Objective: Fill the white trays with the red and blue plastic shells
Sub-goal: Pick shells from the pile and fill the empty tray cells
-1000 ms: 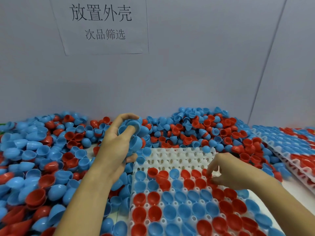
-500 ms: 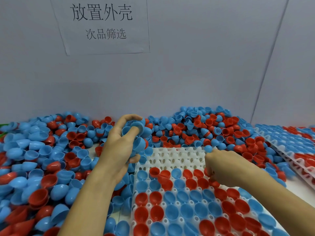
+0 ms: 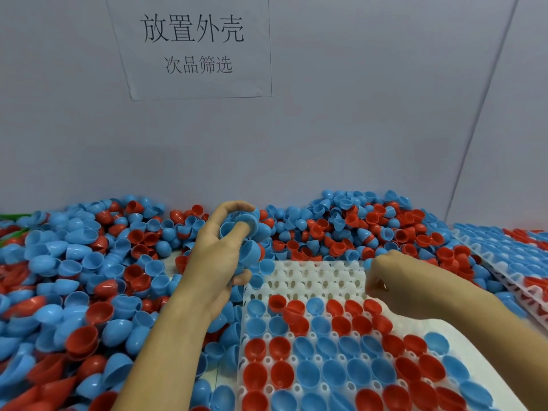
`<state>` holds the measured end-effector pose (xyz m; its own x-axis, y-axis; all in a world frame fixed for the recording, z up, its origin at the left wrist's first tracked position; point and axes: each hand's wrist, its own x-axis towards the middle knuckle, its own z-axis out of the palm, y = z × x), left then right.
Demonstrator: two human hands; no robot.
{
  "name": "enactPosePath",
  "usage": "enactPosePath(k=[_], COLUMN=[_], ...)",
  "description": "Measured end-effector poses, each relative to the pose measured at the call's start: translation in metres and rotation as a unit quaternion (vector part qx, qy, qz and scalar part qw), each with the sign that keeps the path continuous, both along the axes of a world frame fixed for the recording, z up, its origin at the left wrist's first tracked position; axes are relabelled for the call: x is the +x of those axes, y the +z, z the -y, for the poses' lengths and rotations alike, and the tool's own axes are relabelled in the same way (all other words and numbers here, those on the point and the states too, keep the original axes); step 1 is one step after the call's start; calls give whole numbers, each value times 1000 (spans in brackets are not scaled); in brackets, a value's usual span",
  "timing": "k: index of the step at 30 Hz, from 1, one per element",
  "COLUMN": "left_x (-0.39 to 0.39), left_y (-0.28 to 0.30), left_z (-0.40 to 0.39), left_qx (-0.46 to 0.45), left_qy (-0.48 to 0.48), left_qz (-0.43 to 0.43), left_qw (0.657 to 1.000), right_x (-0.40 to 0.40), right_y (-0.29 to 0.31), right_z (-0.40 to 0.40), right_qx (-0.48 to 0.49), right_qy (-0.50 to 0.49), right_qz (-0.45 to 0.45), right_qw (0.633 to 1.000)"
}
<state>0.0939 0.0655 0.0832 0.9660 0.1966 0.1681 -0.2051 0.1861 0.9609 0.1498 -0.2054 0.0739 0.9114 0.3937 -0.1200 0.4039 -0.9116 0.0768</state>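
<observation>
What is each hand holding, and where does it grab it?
The left hand holds several blue shells, fingers curled around their rims and sides. The right hand hovers over the white tray; anything held is hidden.

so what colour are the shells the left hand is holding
Blue: the left hand holds a bunch of blue plastic shells, clearest in the head view.

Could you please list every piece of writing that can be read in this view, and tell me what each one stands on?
"放置外壳": large black characters, top line of the white paper sheet stuck on the grey back wall.
"次品筛选": smaller black characters, second line of the same sheet.
No writing can be seen on the shells, the trays or anything else.
</observation>
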Motion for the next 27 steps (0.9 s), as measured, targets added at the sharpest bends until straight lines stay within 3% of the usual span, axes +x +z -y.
enactPosePath(k=[2,5,9,15,21,27], left_x=[-1,-2,-2,-3,-2,1], left_y=[1,1,2,2,2,-4], left_z=[0,0,-1,-4,-5,-2], left_qx=[-2,0,-5,-4,7,82], left_qy=[-3,-3,-4,-3,6,49], left_qz=[-1,0,3,3,0,-52], left_qw=[1000,1000,1000,1000,1000,994], right_x=[-2,-10,-14,-11,-7,-7], right_y=[6,9,0,-12,10,19], right_z=[-16,-49,-80,-92,-75,-64], right_qx=[82,183,160,161,246,400], right_qy=[48,111,126,116,101,88], right_qz=[10,-46,-100,-95,-32,-28], right_qw=[995,976,974,976,964,912])
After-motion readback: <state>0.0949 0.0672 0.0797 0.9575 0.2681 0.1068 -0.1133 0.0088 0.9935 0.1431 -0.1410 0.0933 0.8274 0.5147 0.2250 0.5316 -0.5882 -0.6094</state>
